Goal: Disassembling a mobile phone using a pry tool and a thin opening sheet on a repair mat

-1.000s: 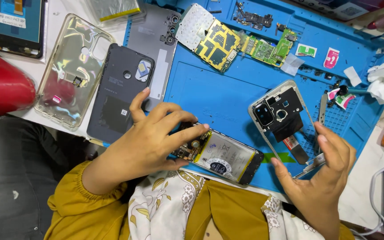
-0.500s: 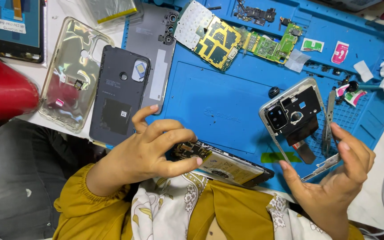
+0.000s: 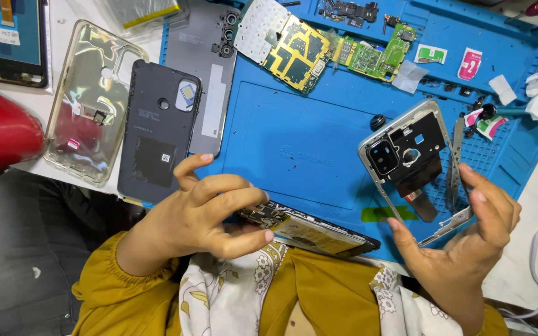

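Observation:
My left hand (image 3: 210, 214) grips one end of an opened phone body (image 3: 319, 233), held nearly edge-on over the near edge of the blue work mat (image 3: 294, 143); its inner boards and a yellowish part show. My right hand (image 3: 468, 239) holds a silver phone mid-frame (image 3: 415, 168) by its lower end, tilted, with the dark camera block at its upper left and a black flex strip hanging inside it. The two parts are apart, the frame to the right of the phone body.
On the mat's far side lie green and yellow circuit boards (image 3: 325, 50), stickers and small parts. A black back cover (image 3: 160, 130), a grey back panel (image 3: 203, 68), a clear case (image 3: 88, 102) and a screen (image 3: 7, 37) lie at left. Tweezers (image 3: 454, 165) rest at right.
My right hand has lifted the silver frame up and away to the right. My left hand has tilted the phone body more edge-on, toward me.

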